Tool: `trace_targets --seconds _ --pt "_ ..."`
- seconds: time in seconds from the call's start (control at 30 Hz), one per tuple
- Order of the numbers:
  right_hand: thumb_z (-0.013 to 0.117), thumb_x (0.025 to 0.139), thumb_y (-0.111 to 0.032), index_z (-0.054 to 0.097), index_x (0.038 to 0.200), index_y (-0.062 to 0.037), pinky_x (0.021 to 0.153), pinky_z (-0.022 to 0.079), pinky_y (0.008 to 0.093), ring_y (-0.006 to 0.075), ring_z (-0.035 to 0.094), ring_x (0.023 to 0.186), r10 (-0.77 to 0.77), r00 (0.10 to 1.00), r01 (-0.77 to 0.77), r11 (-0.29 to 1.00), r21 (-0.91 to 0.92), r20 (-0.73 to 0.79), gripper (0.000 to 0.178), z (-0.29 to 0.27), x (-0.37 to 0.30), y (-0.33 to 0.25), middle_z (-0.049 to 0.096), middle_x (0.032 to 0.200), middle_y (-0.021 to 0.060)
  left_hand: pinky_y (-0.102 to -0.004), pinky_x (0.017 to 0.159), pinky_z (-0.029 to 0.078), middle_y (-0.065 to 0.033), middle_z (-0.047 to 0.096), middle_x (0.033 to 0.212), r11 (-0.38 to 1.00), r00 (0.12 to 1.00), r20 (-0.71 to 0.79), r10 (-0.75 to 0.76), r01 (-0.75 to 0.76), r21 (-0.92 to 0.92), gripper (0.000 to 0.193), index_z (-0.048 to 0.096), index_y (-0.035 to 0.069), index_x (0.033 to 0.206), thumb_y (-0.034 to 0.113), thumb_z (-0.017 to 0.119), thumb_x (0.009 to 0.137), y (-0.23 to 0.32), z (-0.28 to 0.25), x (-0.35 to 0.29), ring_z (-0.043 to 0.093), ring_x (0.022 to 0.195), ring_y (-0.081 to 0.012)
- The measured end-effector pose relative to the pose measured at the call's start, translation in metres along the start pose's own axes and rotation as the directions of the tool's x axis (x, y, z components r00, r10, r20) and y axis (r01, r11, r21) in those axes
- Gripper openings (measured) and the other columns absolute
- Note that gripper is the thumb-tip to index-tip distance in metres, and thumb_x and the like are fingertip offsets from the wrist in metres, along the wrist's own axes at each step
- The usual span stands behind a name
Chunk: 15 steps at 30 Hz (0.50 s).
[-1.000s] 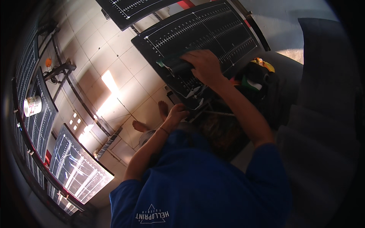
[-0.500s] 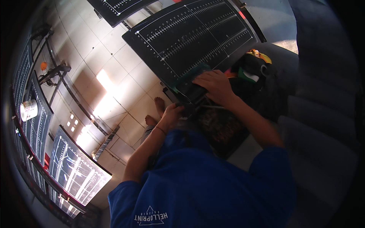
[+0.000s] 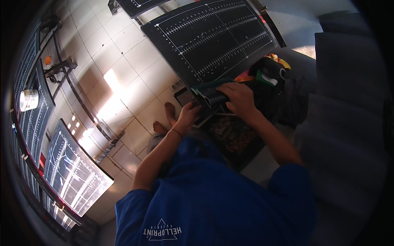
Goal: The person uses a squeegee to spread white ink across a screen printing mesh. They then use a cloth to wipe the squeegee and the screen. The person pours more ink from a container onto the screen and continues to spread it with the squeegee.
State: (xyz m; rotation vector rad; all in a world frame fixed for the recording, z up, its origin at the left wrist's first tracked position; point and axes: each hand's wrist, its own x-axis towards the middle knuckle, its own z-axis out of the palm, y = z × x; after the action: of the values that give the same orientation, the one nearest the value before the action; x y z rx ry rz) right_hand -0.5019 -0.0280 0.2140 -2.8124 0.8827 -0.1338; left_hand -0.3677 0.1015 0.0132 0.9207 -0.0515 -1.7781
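A long black board (image 3: 217,41) with white ruler marks and lines slants away in front of me. At its near end lies a dark bundle with a dark green edge (image 3: 213,86), seemingly cloth or sheet; its exact kind I cannot make out. My right hand (image 3: 239,98) is bent over the bundle's right part, fingers closed on it. A thin white cord (image 3: 206,100) dangles between my hands. Lower and to the left, my left hand (image 3: 188,116) has its fingers curled against something dark beneath the board's end; what it grips is hidden in shadow.
Right of the board sits a heap of dark and coloured cloth (image 3: 273,76). A dark printed piece (image 3: 232,133) lies near my lap. More marked boards (image 3: 78,172) stand on a rack at left, with a white bucket (image 3: 28,100) on one. My bare feet rest on the tiled floor (image 3: 135,90).
My right hand has drawn back a little toward me with the dark bundle, whose green edge now lies folded nearer. The white cord has come into sight. The view has shifted slightly.
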Motion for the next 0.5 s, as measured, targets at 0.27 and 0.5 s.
trace_targets --seconds 0.27,0.5 --pt "0.073 0.061 -0.008 0.069 0.11 -0.013 0.083 0.053 0.0396 0.0271 0.067 0.099 -0.033 0.999 0.033 0.999 0.005 0.016 0.049 0.0 -0.003 0.0 0.07 0.108 0.0044 -0.0289 0.083 0.055 -0.0095 0.065 0.115 0.998 0.999 -0.016 0.044 -0.043 0.043 0.034 0.056 -0.003 0.127 0.007 0.063 0.095 0.007 0.007 -0.013 0.065 0.1 -0.0182" --pt "0.07 0.063 -0.002 0.07 0.107 -0.013 0.085 0.053 0.0373 0.0241 0.067 0.101 -0.128 0.992 0.128 0.992 -0.022 0.013 0.045 0.003 -0.009 0.012 0.07 0.107 0.0019 -0.0279 0.077 0.05 -0.0079 0.068 0.106 0.991 0.999 -0.052 0.014 -0.007 0.136 0.026 0.06 -0.004 0.116 0.01 0.065 0.094 0.019 0.016 -0.024 0.065 0.093 -0.0154"
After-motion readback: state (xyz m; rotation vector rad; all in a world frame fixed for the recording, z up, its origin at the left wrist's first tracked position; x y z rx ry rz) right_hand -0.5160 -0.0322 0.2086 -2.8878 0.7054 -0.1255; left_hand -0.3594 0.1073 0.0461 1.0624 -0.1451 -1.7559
